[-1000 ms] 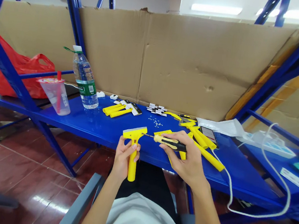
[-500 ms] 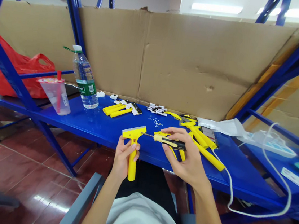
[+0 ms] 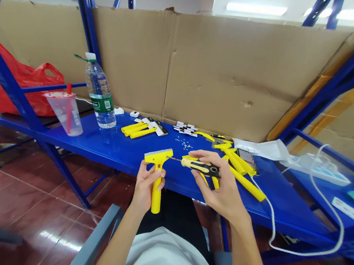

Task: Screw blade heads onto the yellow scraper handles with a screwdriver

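My left hand (image 3: pixel 148 183) is wrapped round the handle of a yellow scraper (image 3: pixel 156 198), held upright in front of the table edge with its blade end up. In my right hand (image 3: pixel 221 189) is a screwdriver (image 3: pixel 200 166) with a cream and black grip, lying level. Its thin shaft points left, and the tip meets the right side of the scraper head. Behind the right hand, more yellow scraper parts (image 3: pixel 215 182) lie on the table, partly hidden. Small screws (image 3: pixel 184 143) are scattered on the blue surface beyond.
Yellow scrapers with black-and-white pieces (image 3: pixel 143 133) lie left of the screws; several yellow handles (image 3: pixel 248 184) lie at right. A water bottle (image 3: pixel 102 97) and plastic cup (image 3: pixel 66 112) stand at left. Cardboard (image 3: pixel 204 71) walls the back. A white cable (image 3: pixel 304 254) hangs over the front edge.
The screwdriver's grip has turned a little in my right hand, showing more of its cream side. The scraper stays in place in my left hand.
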A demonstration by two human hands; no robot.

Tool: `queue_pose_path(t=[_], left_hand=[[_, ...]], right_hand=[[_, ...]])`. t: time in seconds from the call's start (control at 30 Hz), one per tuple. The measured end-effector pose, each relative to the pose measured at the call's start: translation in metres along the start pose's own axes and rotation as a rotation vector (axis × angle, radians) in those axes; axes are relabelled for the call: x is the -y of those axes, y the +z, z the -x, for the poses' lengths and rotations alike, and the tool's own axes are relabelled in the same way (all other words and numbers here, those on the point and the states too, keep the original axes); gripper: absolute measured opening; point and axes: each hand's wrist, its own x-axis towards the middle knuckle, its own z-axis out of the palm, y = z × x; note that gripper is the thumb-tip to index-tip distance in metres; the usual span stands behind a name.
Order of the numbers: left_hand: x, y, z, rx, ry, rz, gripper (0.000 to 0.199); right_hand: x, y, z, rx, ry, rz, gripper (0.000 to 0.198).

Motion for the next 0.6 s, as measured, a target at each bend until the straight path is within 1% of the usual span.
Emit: queue_pose_path(t=[0.13, 0.27, 0.4, 0.47, 0.6], left_hand=[[-0.0005, 0.0005, -0.0002, -0.006, -0.001, -0.003, 0.059], [-0.0010, 0.0006, 0.0001, 0.003, -0.011, -0.007, 0.060], [-0.0003, 0.0001, 0.0002, 0.003, -0.013, 0.001, 0.059], [0.0002, 0.0002, -0.0001, -0.004, -0.003, 0.003, 0.059], [-0.0001, 0.0015, -0.0004, 0.000, 0.002, -0.005, 0.057]], right_hand=[[-0.0053, 0.0017, 0.0023, -0.024, -0.011, 0.017, 0.037], [-0.0050, 0.0041, 0.0016, -0.062, -0.051, 0.077, 0.036], [-0.0027, 0.0050, -0.0004, -0.133, 0.003, 0.157, 0.029], [-0.0021, 0.0046, -0.0007, -0.118, 0.026, 0.123, 0.029], [-0.0019, 0.0051, 0.0010, -0.055, 0.025, 0.013, 0.031]])
